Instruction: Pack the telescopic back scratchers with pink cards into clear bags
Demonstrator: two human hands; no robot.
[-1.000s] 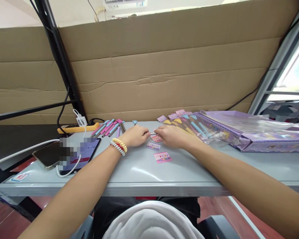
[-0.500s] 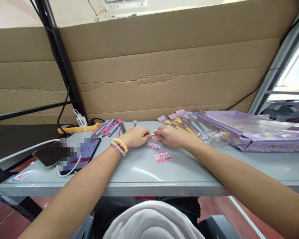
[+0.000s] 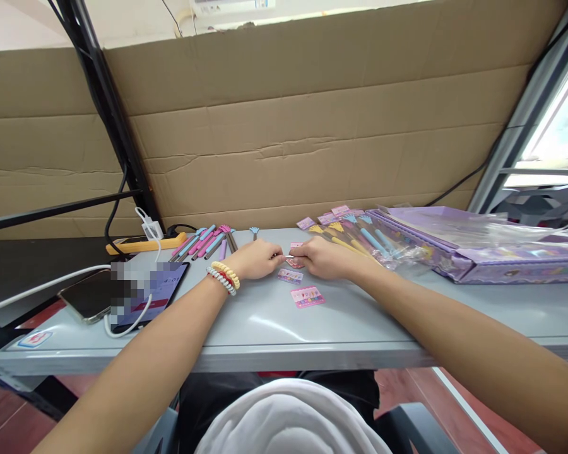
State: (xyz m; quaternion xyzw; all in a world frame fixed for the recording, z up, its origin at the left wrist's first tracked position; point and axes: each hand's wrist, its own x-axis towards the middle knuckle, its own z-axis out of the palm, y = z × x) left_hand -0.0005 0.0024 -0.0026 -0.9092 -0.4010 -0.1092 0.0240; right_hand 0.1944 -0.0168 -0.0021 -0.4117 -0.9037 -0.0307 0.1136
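My left hand [image 3: 259, 259], with beaded bracelets on its wrist, is closed in a pinch over the table. My right hand [image 3: 325, 257] faces it, its fingers pinched together too. A thin silvery rod [image 3: 288, 256] spans the small gap between them, its ends hidden in my fingers. Under and in front of the hands lie small printed cards: a purple one [image 3: 290, 275] and a larger pink one [image 3: 307, 296]. Just behind my left hand a blue hand-shaped head [image 3: 254, 231] on a dark shaft shows, the rest of it covered.
Several pink, blue and purple sticks [image 3: 203, 243] lie at the back left. Bagged yellow and blue hand-headed sticks [image 3: 372, 241] with cards lie right of my hands, beside a purple box [image 3: 515, 271]. A phone [image 3: 88, 296], a tablet [image 3: 170, 284] and a yellow power strip [image 3: 170, 242] are left.
The view has shifted slightly. Both hands stay nearly in place, still pinching the thin rod between them.
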